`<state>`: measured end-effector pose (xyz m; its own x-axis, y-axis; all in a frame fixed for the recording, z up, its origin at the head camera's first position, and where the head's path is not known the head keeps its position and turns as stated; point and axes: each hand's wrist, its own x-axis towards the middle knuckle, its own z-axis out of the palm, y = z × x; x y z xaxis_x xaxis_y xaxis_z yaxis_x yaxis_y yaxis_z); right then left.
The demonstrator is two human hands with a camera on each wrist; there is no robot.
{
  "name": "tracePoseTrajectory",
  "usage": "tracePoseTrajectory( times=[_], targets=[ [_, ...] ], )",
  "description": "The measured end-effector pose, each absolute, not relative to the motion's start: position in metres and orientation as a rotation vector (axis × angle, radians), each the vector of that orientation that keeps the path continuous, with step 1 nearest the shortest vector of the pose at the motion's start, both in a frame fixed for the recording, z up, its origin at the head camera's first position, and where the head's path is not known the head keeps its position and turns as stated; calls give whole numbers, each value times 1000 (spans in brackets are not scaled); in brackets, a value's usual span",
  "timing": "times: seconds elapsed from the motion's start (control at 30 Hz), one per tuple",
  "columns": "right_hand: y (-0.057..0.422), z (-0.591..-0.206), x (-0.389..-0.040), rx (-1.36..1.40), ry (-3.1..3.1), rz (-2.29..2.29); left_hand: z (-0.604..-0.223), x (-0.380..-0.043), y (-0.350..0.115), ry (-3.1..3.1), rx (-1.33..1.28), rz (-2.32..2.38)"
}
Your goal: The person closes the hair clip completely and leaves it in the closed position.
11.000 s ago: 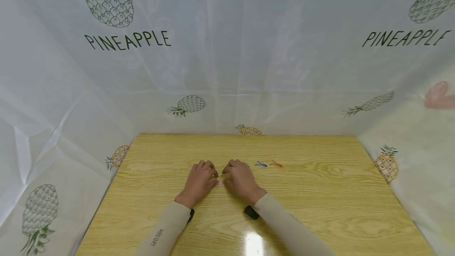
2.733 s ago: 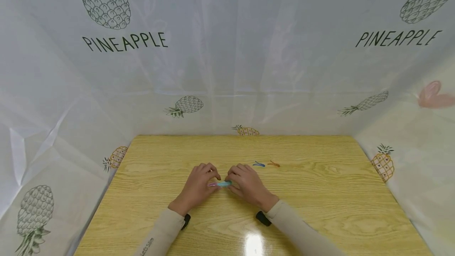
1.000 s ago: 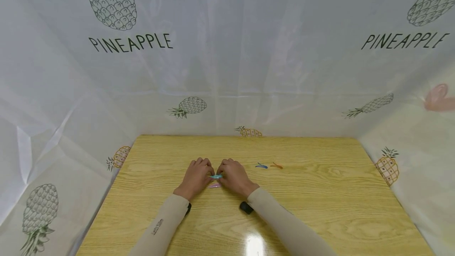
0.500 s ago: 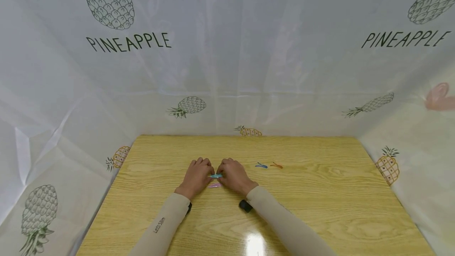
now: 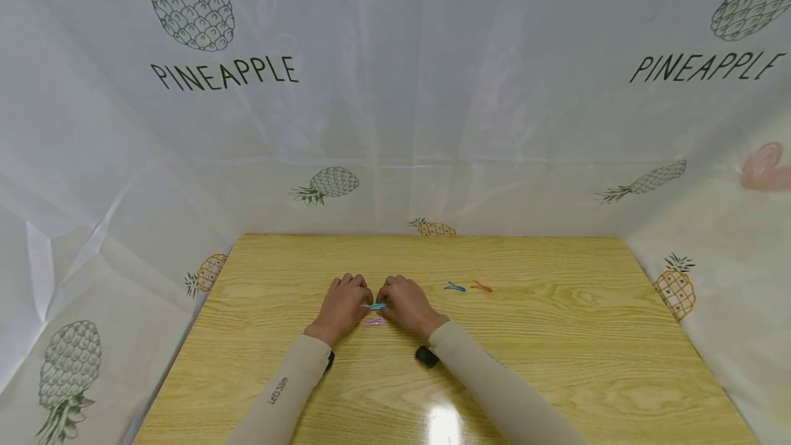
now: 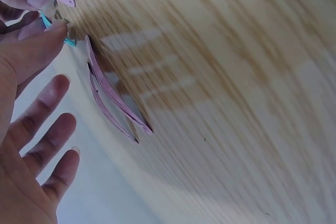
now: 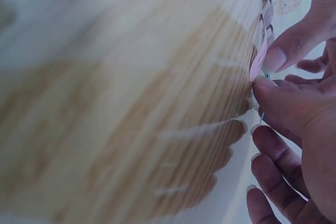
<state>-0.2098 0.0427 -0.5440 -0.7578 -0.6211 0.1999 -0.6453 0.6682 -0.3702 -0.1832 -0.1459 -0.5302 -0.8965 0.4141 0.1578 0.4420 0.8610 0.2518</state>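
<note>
Turquoise hair clip [image 5: 375,306] over wooden table [image 5: 556,349]; left hand [image 5: 342,309] and right hand [image 5: 406,306] pinching it from opposite sides, knuckles arched, sleeved forearms [image 5: 278,397] slanting inward; left's lower fingers [image 6: 44,106] parted, free; pink clip [image 5: 373,322] just nearer body

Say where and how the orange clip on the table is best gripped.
I would pinch the orange clip at its right end, coming down from the right, thumb and finger on its near and far edges. There its two arms seem to meet; they splay apart at the left, the side where the blue clip lies.
</note>
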Motion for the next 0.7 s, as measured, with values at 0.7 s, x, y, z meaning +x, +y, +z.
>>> tracePoseTrajectory(
  times=[0.7],
  targets=[
    [68, -537, -201, 943, -2766, 733, -525, -180, -130, -2929, -693, -482]
  ],
)
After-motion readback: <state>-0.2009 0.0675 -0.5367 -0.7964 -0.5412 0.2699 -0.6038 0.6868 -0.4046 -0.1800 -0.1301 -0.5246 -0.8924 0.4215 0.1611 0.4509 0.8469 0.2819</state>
